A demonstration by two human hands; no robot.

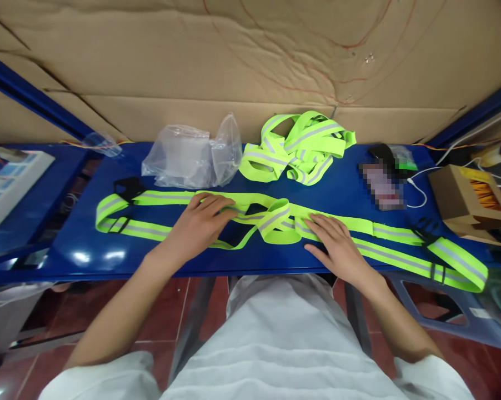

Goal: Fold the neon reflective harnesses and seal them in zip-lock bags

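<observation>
A neon-yellow reflective strap [271, 219] with a grey stripe lies stretched across the blue table, its middle looped and crossed over itself. My left hand [200, 223] is closed on the strap left of the loops, thumb and forefinger close together; part of the grip is hidden. To the right of the loops, my right hand [336, 244] rests on the strap, fingers spread and fairly flat. Black buckles [129, 189] and a black slider show at the strap's left end. Another black buckle [426, 230] and slider [437, 273] are at the right end.
Behind the strap lie clear plastic bags [184, 158] and a heap of similar yellow straps [300, 144]. A blurred-out phone-like object [384, 186] with a white cable and an open cardboard box [454, 203] stand at right. Cardboard [192, 61] lines the back.
</observation>
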